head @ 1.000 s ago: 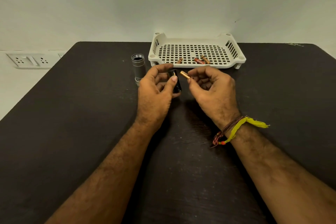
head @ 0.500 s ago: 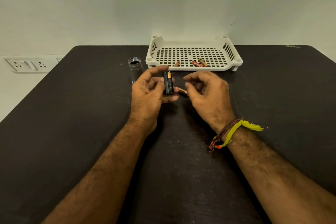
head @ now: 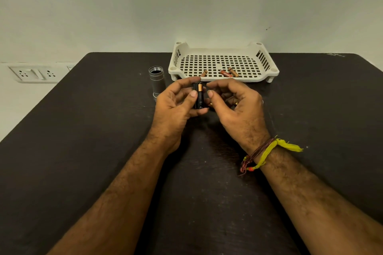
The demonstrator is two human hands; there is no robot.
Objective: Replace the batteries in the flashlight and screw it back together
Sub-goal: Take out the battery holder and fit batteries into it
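My left hand [head: 176, 107] holds a black battery holder [head: 199, 100] upright above the table, between thumb and fingers. One copper-topped battery [head: 200, 88] sits in the slot facing me. My right hand [head: 238, 107] is close beside the holder on its right, thumb tip almost touching it. Its fingers are curled around a small battery [head: 210, 104], of which only gold glints show. The silver flashlight tube [head: 156, 84] stands upright on the table, left of my hands, with its threaded open end up.
A white perforated tray [head: 273, 71] sits at the table's far edge behind my hands, with three loose batteries [head: 226, 74] in it. The dark table [head: 83, 151] ends at the wall. A wall socket [head: 31, 73] is at the far left.
The left hand turned the holder upright, so the seated battery faces me. The right hand drew its battery back into curled fingers and moved closer to the holder.
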